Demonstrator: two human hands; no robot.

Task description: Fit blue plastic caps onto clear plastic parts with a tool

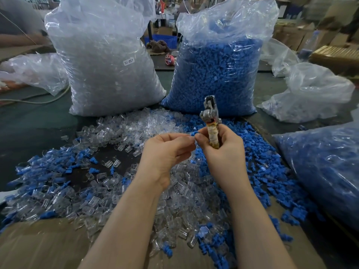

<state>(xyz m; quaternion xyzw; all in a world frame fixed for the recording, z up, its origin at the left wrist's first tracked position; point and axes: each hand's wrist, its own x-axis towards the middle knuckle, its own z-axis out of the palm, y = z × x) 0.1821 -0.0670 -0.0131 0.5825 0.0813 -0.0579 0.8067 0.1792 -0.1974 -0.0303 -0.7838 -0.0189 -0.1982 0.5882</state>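
Head view shows our left hand (pixel 168 150) pinching a clear part (pixel 191 138) against the blue cap (pixel 194 133) pinched by our right hand (pixel 221 147), which also grips the tool (pixel 210 121); next, we judge, comes pressing them together above the table's (pixel 38 121) middle.

Upright metal tool (pixel 210 121), blue cap (pixel 193 133) beside.

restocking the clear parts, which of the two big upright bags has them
The left bag, filled with clear pieces and bearing a white SJ-017 label; the right bag beside it holds blue caps.
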